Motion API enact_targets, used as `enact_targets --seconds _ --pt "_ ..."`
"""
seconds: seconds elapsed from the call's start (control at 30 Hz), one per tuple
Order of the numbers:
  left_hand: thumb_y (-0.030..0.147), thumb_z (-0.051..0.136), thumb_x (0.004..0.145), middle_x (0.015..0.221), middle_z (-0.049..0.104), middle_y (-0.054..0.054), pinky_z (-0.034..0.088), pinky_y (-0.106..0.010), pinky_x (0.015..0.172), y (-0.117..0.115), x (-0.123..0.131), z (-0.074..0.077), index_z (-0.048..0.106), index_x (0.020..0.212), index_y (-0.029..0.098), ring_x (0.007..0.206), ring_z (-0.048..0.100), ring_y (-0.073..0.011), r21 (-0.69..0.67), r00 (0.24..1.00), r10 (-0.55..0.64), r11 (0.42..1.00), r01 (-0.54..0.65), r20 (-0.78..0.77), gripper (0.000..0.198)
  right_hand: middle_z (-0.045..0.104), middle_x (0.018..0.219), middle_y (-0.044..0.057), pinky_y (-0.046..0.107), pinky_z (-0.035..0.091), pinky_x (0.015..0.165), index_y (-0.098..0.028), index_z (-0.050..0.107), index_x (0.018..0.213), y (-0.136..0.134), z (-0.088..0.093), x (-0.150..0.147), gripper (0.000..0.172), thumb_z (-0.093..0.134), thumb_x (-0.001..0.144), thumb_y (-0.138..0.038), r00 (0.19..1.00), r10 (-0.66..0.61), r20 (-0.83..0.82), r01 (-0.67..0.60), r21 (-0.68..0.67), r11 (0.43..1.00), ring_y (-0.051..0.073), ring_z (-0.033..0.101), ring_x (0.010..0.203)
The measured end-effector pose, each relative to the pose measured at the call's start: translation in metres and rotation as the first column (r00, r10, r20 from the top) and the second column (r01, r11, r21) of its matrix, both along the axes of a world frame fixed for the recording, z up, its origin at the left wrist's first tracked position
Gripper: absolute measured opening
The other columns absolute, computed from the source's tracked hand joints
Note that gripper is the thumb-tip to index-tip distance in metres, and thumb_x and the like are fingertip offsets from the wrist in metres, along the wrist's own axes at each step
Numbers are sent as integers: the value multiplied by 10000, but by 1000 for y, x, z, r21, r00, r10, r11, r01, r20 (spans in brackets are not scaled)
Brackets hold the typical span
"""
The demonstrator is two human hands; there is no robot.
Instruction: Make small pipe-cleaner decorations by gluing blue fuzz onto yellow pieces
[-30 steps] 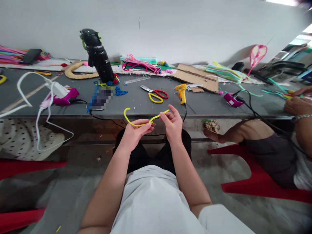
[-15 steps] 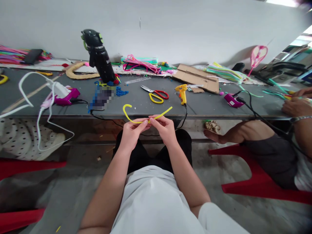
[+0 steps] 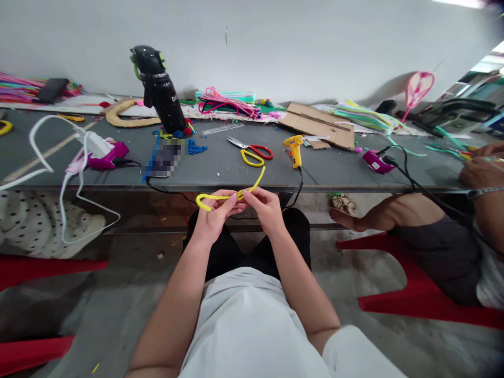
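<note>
A yellow pipe cleaner (image 3: 258, 179) is pinched between both hands in front of the table edge. Its left end curls into a hook over my left hand (image 3: 216, 214), whose thumb and fingers are closed on it. My right hand (image 3: 268, 209) grips it close to the left fingertips, and there a small loop or bend shows between the thumbs. From this spot the right end slants upward. On the table beyond lie scissors (image 3: 252, 153) with one red and one yellow handle, and a yellow glue gun (image 3: 294, 151) to their right.
A black bottle (image 3: 163, 97) stands left of a pixelated phone-like object (image 3: 167, 159). Purple power blocks (image 3: 108, 156) with cables sit on the table. Cardboard (image 3: 318, 126), a clear ruler (image 3: 222, 129) and pipe cleaner bundles (image 3: 228, 103) lie further back. At right, a co-worker's hand (image 3: 482, 172) rests at the table.
The yellow pipe cleaner has been bent in the middle, forming a small loop between my fingers. Its hooked left end has swung down, and its right end now points more steeply upward.
</note>
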State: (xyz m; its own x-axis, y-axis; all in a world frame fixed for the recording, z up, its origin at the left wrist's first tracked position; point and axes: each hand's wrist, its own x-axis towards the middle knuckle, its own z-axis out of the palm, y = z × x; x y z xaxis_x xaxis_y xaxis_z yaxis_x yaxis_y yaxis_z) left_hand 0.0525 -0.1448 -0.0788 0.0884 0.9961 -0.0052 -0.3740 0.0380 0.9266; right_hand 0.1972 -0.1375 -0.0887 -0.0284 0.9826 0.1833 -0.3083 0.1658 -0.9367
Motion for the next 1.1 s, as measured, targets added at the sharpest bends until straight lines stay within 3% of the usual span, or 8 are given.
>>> enact_targets --seconds 0.3,0.47,0.67,0.77,0.87,0.93,1.03,1.1 --pt "248 852 689 790 765 -68 571 -216 656 2 -4 -1 766 904 134 650 694 -115 -126 997 -39 991 48 71 258 722 876 33 300 557 795 -190 752 854 0 -3 0 203 768 785 -381 1000 -17 -5 17 41 999 165 673 811" --pt "274 806 758 773 744 -69 537 -200 625 1 -5 -2 776 915 123 633 660 -100 -96 988 -142 984 147 61 220 726 960 41 276 543 767 -208 770 959 1 -5 6 233 706 851 -403 995 54 89 -60 71 996 143 653 803" --pt "325 780 792 763 734 -60 528 -207 613 1 -2 -8 766 900 134 619 643 -102 -47 993 -113 993 111 -37 220 728 969 49 274 536 742 -197 768 880 1 -5 6 232 695 856 -416 994 -14 112 3 93 996 158 655 829" --pt "324 776 795 783 738 -61 537 -220 643 0 -3 -10 765 909 147 666 662 -121 -35 992 -113 993 112 -50 212 734 936 50 293 550 762 -194 766 887 1 -3 5 242 711 838 -425 994 -42 99 34 79 996 169 666 826" --pt "337 801 756 905 757 -87 559 -264 737 1 -17 -6 763 1015 169 793 697 -168 -49 975 -222 974 221 -20 310 743 943 54 310 562 779 -195 765 874 0 -1 7 258 728 816 -443 994 -54 94 48 64 997 179 674 829" --pt "479 782 733 1089 739 -137 568 -319 799 2 -35 -1 758 1058 154 939 701 -240 -28 954 -300 953 301 17 460 744 947 55 312 567 768 -197 766 867 0 1 10 266 734 806 -454 994 -59 95 54 61 997 176 668 805" --pt "768 473 811 1285 666 -156 550 -403 918 4 -64 9 738 1136 165 1135 637 -300 95 980 -146 986 134 134 735 742 945 55 311 565 764 -197 759 840 0 4 15 264 738 802 -457 993 -43 112 36 63 997 165 652 775" --pt "773 395 844 1250 686 -131 557 -416 900 4 -74 14 741 1113 200 1100 653 -288 96 993 -20 995 9 116 722 736 943 54 299 559 765 -195 759 849 0 6 18 252 734 811 -443 991 -1 137 -8 66 998 160 646 787"
